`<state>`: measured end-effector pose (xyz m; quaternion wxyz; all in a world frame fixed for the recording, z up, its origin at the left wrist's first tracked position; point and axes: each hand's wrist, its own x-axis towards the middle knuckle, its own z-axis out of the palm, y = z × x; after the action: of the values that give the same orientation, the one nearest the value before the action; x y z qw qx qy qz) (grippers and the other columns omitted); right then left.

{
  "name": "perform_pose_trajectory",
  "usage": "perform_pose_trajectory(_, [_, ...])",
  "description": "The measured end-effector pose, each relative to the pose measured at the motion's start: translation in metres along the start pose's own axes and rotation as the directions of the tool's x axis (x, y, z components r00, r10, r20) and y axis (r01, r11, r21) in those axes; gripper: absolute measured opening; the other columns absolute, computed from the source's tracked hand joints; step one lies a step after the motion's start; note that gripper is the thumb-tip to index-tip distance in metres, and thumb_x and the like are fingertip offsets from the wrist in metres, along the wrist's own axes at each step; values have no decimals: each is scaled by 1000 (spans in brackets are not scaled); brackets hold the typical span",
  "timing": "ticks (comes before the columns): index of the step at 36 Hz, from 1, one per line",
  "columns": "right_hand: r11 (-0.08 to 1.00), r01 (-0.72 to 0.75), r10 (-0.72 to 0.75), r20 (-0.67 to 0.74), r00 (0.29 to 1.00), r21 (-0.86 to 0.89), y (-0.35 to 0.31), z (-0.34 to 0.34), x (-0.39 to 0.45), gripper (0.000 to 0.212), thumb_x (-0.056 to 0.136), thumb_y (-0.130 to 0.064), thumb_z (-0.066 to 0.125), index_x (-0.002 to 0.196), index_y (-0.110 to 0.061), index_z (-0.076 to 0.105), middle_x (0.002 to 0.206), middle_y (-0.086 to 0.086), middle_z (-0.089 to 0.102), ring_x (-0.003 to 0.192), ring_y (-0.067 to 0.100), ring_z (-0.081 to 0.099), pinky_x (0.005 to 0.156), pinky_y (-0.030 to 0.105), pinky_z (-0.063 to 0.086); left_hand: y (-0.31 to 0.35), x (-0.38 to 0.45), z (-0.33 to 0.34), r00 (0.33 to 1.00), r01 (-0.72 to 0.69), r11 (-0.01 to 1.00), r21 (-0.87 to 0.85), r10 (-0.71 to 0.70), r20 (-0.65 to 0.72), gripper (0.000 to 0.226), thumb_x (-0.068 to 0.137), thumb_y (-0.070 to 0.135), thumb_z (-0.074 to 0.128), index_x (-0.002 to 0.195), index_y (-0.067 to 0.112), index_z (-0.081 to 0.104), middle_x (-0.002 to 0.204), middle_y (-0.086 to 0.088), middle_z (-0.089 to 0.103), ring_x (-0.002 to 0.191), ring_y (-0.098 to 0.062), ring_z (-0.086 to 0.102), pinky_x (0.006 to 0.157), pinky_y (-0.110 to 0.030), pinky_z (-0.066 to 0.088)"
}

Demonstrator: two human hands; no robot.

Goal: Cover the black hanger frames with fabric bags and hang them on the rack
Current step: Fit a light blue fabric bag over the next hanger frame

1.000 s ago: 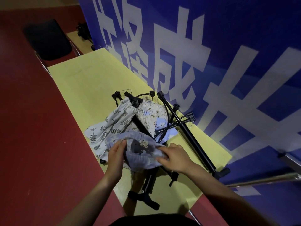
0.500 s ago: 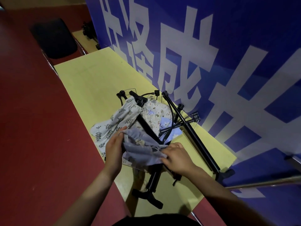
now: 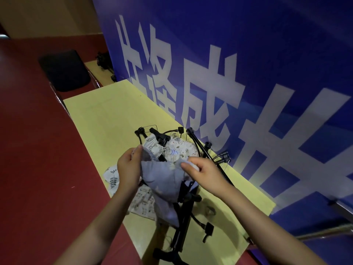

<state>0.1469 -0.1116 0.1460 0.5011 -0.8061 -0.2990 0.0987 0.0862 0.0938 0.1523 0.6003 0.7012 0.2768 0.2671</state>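
While my left hand (image 3: 128,170) and right hand (image 3: 200,172) each pinch the grey fabric bag (image 3: 162,178) above the surface's (image 3: 107,113) near edge, I should spread its mouth wide before sliding a black hanger frame (image 3: 198,148) inside.

Both forearms are bare from the bottom of the view up to the wrists, with no sleeve or cuff showing on either. The left hand (image 3: 129,168) and right hand (image 3: 202,174) are bare too: no gloves, rings, watch or wristband. Fingernails look short and unpainted.
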Motion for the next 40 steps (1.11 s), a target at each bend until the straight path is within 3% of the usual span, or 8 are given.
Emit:
perform_pose_trajectory(9, [971, -155, 153, 24, 988, 181, 28, 20, -19, 38, 96, -18, 58, 63, -8, 44, 60, 2, 32, 56, 8, 32, 54, 22, 26, 9, 2, 9, 989, -147, 989, 4, 147, 18, 38, 100, 25, 49, 77, -5, 54, 69, -15, 50, 62, -11, 44, 58, -19, 36])
perform_pose_trajectory(12, [940, -244, 256, -19, 966, 239, 49, 21, -24, 22, 92, -14, 65, 73, -5, 59, 64, -2, 41, 59, 5, 39, 58, 20, 31, 1, -4, 24, 985, -86, 996, 29, 81, 150, 40, 101, 29, 46, 79, -4, 55, 77, -26, 55, 68, -27, 51, 66, -31, 40])
perform_pose_trajectory(17, [863, -422, 480, -193, 856, 278, 95, 9, -37, 9, 89, -13, 68, 96, -16, 64, 82, -3, 60, 75, 8, 56, 68, 17, 43, -17, -16, 52, 966, -13, 992, 123, -19, 258, 35, 102, 16, 42, 72, 14, 59, 70, 0, 55, 63, -4, 53, 62, -21, 43])
perform_pose_trajectory(21, [719, -694, 658, -352, 666, 33, 149, -22, -57, 33, 92, -27, 61, 117, -6, 59, 96, 7, 65, 87, 24, 59, 70, 29, 41, -53, -6, 67, 910, -44, 960, 275, -76, 409, 33, 102, 27, 41, 85, 17, 67, 84, -8, 64, 77, -26, 61, 72, -40, 52])
perform_pose_trajectory(26, [508, -818, 735, -358, 575, -270, 193, -47, -81, 54, 88, -32, 61, 135, -8, 48, 125, 16, 57, 118, 33, 50, 91, 38, 48, -77, -10, 90, 831, -57, 910, 410, -185, 525, 18, 98, 31, 52, 108, 17, 58, 103, -3, 61, 102, -29, 60, 72, -25, 45])
perform_pose_trajectory(29, [496, -798, 758, -279, 590, -342, 206, -49, -87, 55, 90, -35, 62, 135, -10, 46, 122, 14, 58, 111, 30, 55, 88, 37, 50, -87, -22, 95, 828, -7, 906, 422, -232, 511, 79, 83, 61, 59, 145, 20, 33, 137, -7, 51, 121, -28, 53, 96, -41, 49])
perform_pose_trajectory(36, [548, -771, 772, -157, 616, -325, 225, -35, -94, 42, 95, -48, 51, 119, -13, 48, 95, 4, 61, 82, 21, 60, 65, 30, 46, -110, -42, 117, 694, -402, 750, 526, -126, 709, 112, 75, 57, 73, 154, 34, -2, 153, -5, 28, 134, -27, 37, 98, -43, 46])
perform_pose_trajectory(40, [606, -760, 742, -176, 646, -233, 219, -18, -93, 40, 91, -58, 52, 101, -19, 55, 83, -1, 62, 71, 15, 58, 55, 27, 41, -130, -30, 112, 586, -595, 618, 513, -103, 804, 68, 79, 49, 61, 141, 25, 46, 119, -7, 60, 106, -30, 59, 77, -37, 50])
